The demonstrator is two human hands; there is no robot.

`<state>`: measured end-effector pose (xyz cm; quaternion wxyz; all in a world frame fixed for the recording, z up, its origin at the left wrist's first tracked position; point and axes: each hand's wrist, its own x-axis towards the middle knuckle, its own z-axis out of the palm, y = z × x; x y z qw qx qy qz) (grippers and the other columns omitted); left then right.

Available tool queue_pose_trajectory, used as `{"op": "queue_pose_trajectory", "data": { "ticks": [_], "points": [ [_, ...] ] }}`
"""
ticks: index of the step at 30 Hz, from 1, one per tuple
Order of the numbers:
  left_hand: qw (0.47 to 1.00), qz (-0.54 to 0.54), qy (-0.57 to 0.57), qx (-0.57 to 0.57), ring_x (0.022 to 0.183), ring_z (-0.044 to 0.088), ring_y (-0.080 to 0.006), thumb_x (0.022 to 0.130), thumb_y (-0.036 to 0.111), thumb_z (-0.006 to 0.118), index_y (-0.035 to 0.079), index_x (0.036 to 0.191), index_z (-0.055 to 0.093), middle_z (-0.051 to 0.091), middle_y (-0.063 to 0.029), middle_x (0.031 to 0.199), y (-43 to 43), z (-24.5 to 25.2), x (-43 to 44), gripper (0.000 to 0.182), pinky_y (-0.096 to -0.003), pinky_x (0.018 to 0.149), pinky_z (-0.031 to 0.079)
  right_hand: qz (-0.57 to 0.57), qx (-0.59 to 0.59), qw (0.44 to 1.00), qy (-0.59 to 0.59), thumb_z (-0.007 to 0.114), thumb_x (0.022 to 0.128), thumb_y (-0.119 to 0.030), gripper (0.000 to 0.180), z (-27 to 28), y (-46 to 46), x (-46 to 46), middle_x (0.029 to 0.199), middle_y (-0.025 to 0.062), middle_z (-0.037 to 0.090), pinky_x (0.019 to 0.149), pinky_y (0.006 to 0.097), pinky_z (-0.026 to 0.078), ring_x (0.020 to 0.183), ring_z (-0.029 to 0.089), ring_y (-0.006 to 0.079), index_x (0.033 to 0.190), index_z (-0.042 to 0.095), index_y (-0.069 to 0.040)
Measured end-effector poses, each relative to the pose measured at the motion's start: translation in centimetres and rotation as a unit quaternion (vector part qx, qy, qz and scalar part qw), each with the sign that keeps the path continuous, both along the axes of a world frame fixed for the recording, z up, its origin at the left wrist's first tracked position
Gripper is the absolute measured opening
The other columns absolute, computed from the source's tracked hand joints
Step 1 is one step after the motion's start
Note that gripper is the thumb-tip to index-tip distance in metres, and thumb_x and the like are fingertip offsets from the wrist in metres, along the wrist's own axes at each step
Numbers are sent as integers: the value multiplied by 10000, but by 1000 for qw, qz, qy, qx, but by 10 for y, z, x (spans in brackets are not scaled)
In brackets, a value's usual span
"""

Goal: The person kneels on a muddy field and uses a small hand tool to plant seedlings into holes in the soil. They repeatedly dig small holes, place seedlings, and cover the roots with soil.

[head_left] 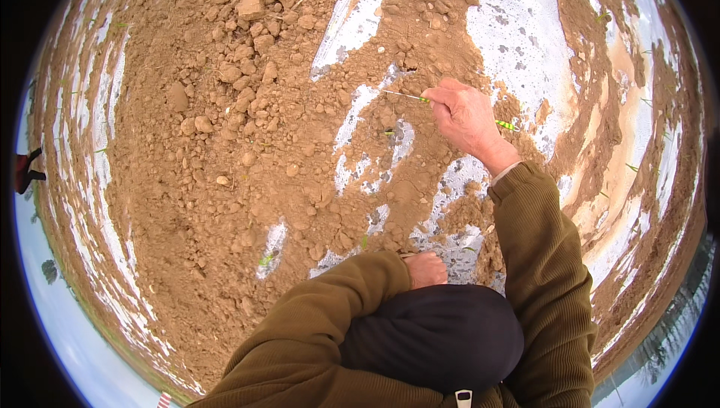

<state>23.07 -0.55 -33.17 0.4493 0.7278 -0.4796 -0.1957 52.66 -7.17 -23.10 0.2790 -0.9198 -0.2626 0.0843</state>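
My right hand [464, 118] grips a thin metal tool with a green patterned handle [507, 125]; its slender shaft [402, 93] points left, with the tip over a strip of plastic film [360, 105] partly covered by soil. Just below the tip, a small green shoot [388, 132] shows at a dark hole in the soil. My left hand [427, 269] rests near my dark-clothed knee [433, 340], its fingers curled and partly hidden; whether it holds anything cannot be seen.
Brown cloddy soil [225, 127] spreads at the left and centre. A wide band of wet plastic film [523, 42] runs along the right. Green seedlings [267, 259] stand in the lower left film strip. At the far left edge a person [25, 170] stands in the field.
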Motion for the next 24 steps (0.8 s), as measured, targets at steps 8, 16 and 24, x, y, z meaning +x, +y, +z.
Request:
{"op": "queue_pose_trajectory", "data": {
  "ticks": [8,16,24],
  "points": [
    [1000,11,-25,5,746,543,-182,850,261,506,141,722,559,520,-16,736,-3,-6,-7,183,-335,688,396,35,-112,993,-13,507,772,8,337,28,71,54,909,163,545,696,483,478,842,609,368,1091,609,-28],
    [998,44,-38,8,755,577,-193,797,237,514,142,720,602,564,-17,737,-7,-10,-13,150,-340,704,427,64,-203,976,-46,570,759,-71,210,22,116,90,1028,209,606,746,424,546,886,657,317,896,678,48],
    [999,12,-14,30,811,602,-204,818,226,505,130,746,622,595,-30,772,-4,-2,-6,167,-348,744,442,31,-213,975,-56,556,770,-113,239,9,123,100,997,196,634,749,422,539,856,665,330,922,693,10]
  ]
}}
